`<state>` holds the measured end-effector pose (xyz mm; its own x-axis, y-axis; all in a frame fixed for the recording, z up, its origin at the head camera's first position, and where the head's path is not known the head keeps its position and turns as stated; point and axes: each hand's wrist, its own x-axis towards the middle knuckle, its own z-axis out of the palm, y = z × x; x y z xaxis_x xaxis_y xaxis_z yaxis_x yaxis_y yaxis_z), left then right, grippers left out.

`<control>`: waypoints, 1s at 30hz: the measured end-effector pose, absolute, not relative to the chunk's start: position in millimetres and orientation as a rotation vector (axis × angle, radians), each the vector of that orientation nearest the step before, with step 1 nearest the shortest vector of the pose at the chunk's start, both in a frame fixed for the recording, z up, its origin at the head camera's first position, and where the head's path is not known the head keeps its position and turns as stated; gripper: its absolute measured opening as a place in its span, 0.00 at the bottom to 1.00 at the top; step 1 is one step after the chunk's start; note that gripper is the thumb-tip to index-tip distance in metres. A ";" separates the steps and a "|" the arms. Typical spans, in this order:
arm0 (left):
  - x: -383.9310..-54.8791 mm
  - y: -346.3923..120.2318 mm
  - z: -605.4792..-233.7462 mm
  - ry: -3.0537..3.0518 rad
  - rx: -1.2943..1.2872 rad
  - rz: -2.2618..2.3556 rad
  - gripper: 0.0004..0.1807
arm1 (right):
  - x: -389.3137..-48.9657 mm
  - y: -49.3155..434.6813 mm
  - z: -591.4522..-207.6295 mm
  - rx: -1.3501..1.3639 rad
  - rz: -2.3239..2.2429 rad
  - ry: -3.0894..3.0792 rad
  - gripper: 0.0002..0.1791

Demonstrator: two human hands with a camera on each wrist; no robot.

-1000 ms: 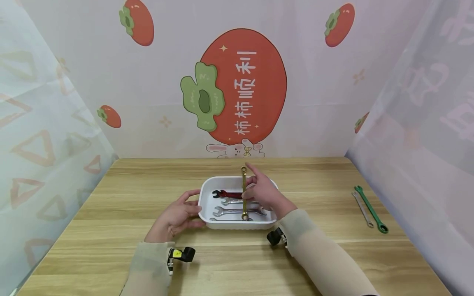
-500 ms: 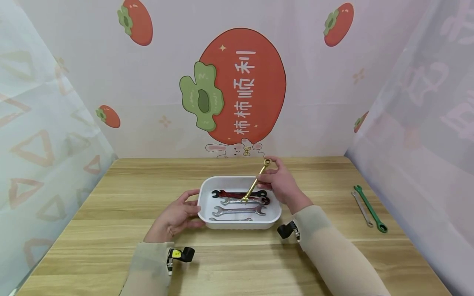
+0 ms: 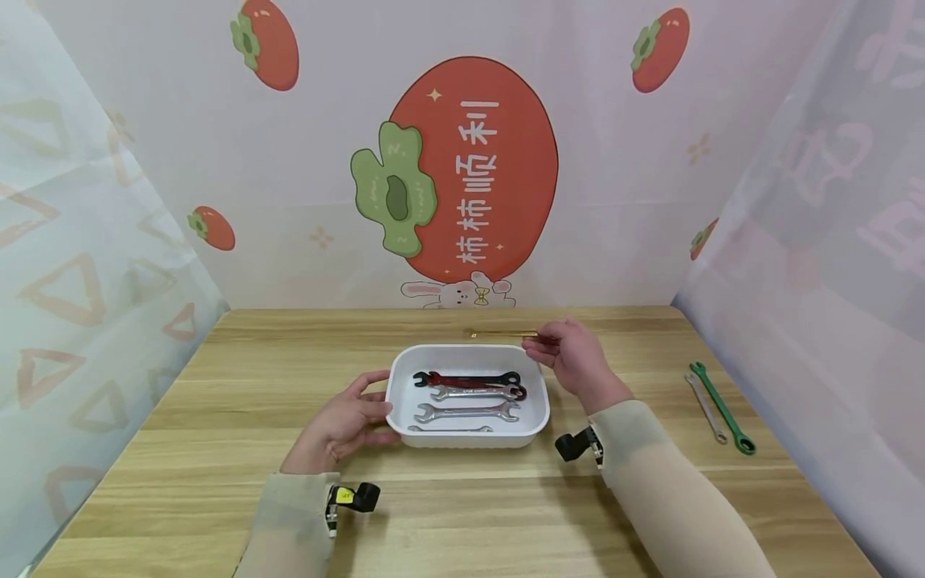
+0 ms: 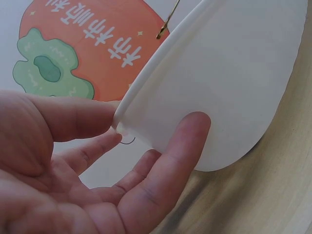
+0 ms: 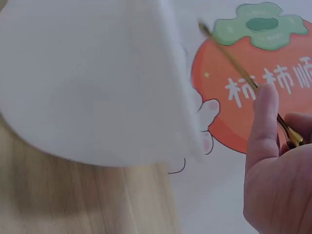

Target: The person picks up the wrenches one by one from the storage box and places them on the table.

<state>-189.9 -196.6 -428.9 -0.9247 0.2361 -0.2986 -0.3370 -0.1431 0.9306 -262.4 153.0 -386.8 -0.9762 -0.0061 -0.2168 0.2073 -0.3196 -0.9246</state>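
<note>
Inside tray [image 3: 470, 441], gripped at left end by left hand [image 3: 348, 421]: black, red and silver wrenches [image 3: 468, 413]. Held in right hand [image 3: 578, 359]: gold wrench [image 3: 503, 333], projecting leftward.

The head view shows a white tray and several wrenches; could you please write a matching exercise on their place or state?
1. gold wrench
2. green wrench
3. red wrench
4. white tray

A. inside the tray
B. touched by the left hand
C. held in the right hand
D. on the table, right of the tray

Pairs: 1-C, 2-D, 3-A, 4-B
</note>
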 end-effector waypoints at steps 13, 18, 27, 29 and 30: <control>-189.6 -197.2 -428.3 1.767 -0.118 2.109 0.33 | -259.2 158.7 -382.1 0.326 -2.503 1.243 0.09; -189.8 -197.0 -428.7 1.767 -0.112 2.108 0.33 | -258.0 158.6 -382.1 0.278 -2.435 1.189 0.27; -189.2 -196.6 -429.0 1.763 -0.103 2.119 0.33 | -255.7 159.8 -384.2 0.133 -2.296 1.351 0.36; -189.3 -196.6 -429.1 1.763 -0.103 2.119 0.33 | -255.1 160.6 -384.2 0.078 -2.257 1.396 0.39; -189.4 -196.7 -429.1 1.764 -0.102 2.118 0.33 | -254.9 160.8 -383.9 0.057 -2.240 1.407 0.40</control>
<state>-189.4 -196.7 -429.1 -0.9248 0.2415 -0.2940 -0.3329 -0.1395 0.9326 -254.9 160.8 -383.9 -0.8787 -0.3813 -0.2873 0.4244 -0.3483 -0.8358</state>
